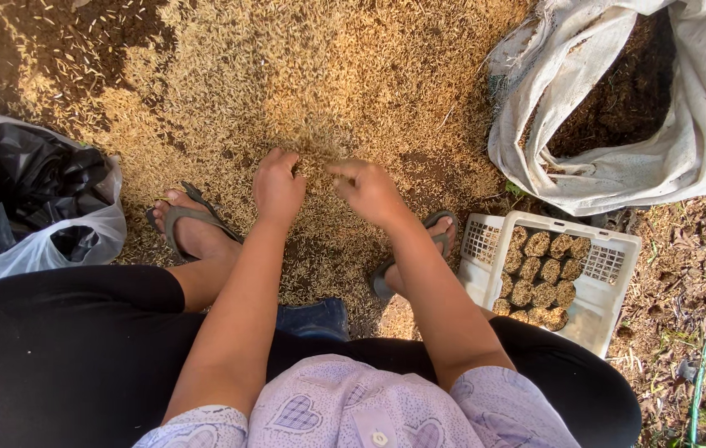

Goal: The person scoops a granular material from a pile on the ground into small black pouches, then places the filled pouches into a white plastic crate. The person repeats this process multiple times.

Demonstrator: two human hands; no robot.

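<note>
In the head view, the left hand (276, 189) was pressed knuckles-up, fingers curled, into the husks (303, 91) spread on the ground. The right hand (367, 191) was pinched on a tuft of husks. A crate (614, 286) of husk-coated balls (539, 278) was set by the right foot, a sack (701, 108) beyond.

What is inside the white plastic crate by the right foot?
The white crate holds rows of round brownish clumps, packed side by side. Its near end is hidden behind the person's right arm and leg.
</note>
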